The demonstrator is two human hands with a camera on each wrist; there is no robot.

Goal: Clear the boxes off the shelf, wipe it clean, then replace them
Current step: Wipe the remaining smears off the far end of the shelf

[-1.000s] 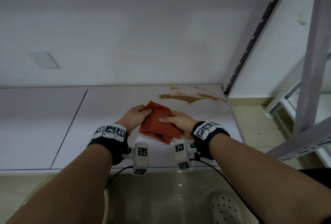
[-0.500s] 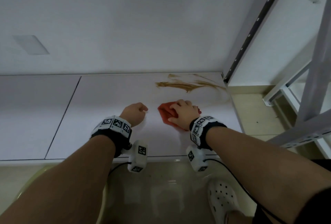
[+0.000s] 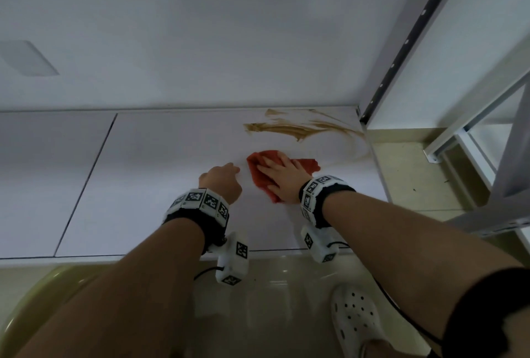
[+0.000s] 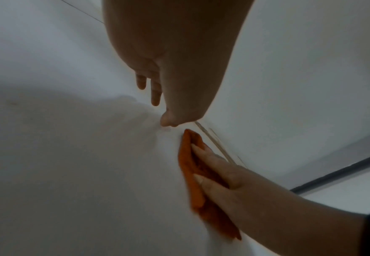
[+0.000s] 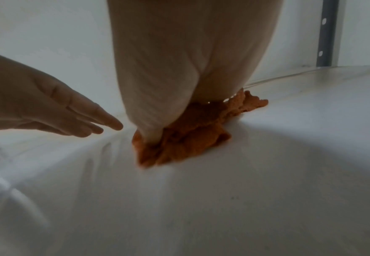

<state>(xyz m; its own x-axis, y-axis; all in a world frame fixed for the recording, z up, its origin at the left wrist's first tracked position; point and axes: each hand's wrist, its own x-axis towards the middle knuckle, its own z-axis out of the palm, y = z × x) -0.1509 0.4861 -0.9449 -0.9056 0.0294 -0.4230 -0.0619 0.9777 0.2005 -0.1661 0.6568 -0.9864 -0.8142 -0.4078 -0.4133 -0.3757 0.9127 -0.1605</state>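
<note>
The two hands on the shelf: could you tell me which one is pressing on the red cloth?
The right hand, flat on the red cloth; the left hand holds nothing.

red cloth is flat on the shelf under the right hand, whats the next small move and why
Probably slide the right hand and the red cloth away from the body into the brown smear. The smear lies unwiped on the shelf just beyond the cloth, the fingers lie flat on the cloth, and the left hand holds nothing beside it.
</note>
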